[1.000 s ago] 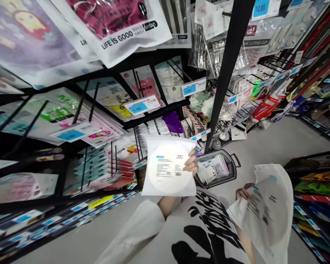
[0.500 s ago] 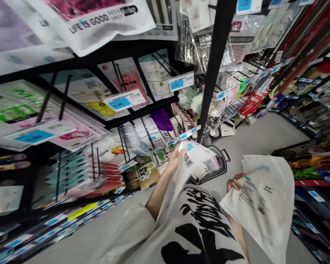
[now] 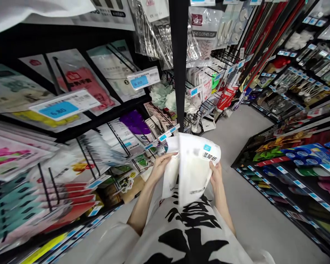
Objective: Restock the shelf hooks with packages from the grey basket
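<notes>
My left hand (image 3: 161, 167) is closed on the upper left edge of a white packet (image 3: 170, 179), most of which lies behind another one. My right hand (image 3: 216, 172) grips the right edge of that second white packet (image 3: 196, 170), which bears a blue logo and dark printed characters. Both packets are held upright and side by side in front of my chest, the right one overlapping the left. What is inside them cannot be made out.
Hanging packaged goods fill the shelf rack (image 3: 121, 106) on my left, with a black upright post (image 3: 178, 66) near its end. A grey floor aisle (image 3: 236, 128) runs ahead. More stocked shelves (image 3: 299, 183) stand at right.
My right hand has brought its packet in from the right to meet the left one. The packets now block the basket on the floor. My view has turned to the right.
</notes>
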The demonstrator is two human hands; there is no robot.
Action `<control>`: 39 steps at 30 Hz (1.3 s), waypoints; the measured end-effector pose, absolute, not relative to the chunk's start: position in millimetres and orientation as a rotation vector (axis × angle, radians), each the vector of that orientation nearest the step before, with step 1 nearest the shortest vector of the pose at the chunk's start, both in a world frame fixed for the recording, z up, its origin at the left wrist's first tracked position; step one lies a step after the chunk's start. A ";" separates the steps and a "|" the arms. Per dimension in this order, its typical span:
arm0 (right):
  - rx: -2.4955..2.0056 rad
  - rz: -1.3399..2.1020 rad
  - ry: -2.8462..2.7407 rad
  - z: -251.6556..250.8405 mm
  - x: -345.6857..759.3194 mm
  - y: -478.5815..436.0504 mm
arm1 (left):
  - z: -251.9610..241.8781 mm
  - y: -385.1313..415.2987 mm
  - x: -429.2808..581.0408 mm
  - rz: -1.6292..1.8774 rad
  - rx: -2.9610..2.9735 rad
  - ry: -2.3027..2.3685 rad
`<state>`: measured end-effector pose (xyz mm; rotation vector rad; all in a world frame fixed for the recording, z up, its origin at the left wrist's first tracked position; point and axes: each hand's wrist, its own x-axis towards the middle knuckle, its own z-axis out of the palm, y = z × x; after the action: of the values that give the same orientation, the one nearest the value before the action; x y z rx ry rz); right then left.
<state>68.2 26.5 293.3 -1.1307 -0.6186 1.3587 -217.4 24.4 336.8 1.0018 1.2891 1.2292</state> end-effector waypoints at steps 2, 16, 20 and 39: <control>-1.142 1.412 -0.593 289.8 63.5 26.6 | 342.7 19.8 -206.7 1.172 0.876 1.218; -1.236 1.400 -0.599 273.8 81.6 20.4 | 348.0 16.2 -203.4 1.176 0.785 1.397; -1.351 1.250 -0.708 277.5 104.9 17.7 | 346.4 15.7 -213.0 1.191 0.908 1.403; -0.722 1.407 -0.478 285.0 93.8 18.3 | 344.7 13.6 -214.4 1.130 1.182 1.476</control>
<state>93.8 18.3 285.0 -0.7218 -0.4776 1.4074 -214.4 13.6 344.7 1.1822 1.4760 1.1302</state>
